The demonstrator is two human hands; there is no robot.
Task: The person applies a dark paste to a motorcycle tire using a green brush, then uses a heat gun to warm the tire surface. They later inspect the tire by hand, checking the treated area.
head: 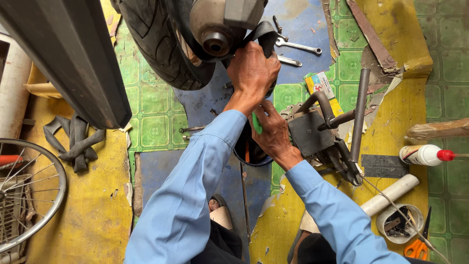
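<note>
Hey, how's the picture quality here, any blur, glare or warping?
Head view: even daylight and soft shadows; the left hand on the black rubber inner tube and the right hand are sharp; the dark slanted metal bar looms large; edges bow, wide-angle; no harsh glare.

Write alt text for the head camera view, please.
Seen from above, a person in blue sleeves grips a black inner tube by a motorcycle tyre with the left hand; the right hand holds a small green tool. Wrenches lie nearby.
</note>
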